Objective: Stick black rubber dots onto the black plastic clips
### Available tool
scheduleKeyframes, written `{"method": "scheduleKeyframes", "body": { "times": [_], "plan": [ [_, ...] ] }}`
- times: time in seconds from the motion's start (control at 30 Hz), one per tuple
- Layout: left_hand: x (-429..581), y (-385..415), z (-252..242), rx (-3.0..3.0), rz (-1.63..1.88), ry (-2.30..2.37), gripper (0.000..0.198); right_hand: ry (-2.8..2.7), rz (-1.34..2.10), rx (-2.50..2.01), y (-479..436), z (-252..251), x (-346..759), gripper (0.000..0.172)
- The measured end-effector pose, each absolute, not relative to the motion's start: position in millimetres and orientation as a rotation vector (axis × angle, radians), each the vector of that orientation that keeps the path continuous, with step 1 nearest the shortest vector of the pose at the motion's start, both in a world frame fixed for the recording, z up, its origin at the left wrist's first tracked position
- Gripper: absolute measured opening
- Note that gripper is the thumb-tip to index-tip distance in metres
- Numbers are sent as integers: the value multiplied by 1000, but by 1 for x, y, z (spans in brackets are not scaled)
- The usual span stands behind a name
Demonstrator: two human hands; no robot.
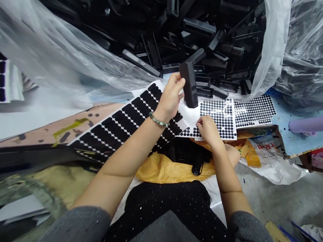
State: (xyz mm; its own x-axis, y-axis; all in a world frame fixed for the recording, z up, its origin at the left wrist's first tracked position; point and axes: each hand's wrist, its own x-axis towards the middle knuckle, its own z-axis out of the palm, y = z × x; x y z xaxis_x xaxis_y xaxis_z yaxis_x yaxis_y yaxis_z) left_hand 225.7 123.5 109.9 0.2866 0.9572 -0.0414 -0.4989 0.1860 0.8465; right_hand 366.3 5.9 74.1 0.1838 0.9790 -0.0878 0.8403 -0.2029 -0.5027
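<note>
My left hand [172, 96] grips a black ribbed plastic part [188, 85] by its side, tilted above the work surface. Lower and to the right, my right hand [208, 128] has its fingertips pinched together at a white sheet of small round black stickers [217, 114]. Whatever lies between those fingertips is too small to make out. Under my left forearm lies a sheet of larger black stickers [119, 124] in rows. Another sheet of round dots [257, 110] sits to the right.
Many similar black plastic parts [154, 29] are heaped ahead, between clear plastic bag walls [74, 51]. A yellow sack [165, 168] holding black parts is below my hands. A purple bottle-like object [309, 123] lies on the blue surface [285, 139] at right.
</note>
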Motion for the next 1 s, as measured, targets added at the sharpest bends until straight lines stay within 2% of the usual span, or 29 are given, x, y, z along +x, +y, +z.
{"method": "scheduleKeyframes", "body": {
  "times": [0.17,0.3,0.47,0.67,1.0],
  "plan": [
    [214,93,109,621,1083,720,10,-1519,718,-2074,9,84,362,20],
    [204,70,97,493,969,726,12,-1033,909,-1673,6,89,351,13],
    [196,54,89,635,1006,620,19,-918,1046,-1293,7,101,324,26],
    [193,50,85,764,1096,526,32,-1125,860,-1381,12,106,311,31],
    [183,48,70,869,1095,574,41,-1191,926,-1471,16,105,307,25]
  ]
}}
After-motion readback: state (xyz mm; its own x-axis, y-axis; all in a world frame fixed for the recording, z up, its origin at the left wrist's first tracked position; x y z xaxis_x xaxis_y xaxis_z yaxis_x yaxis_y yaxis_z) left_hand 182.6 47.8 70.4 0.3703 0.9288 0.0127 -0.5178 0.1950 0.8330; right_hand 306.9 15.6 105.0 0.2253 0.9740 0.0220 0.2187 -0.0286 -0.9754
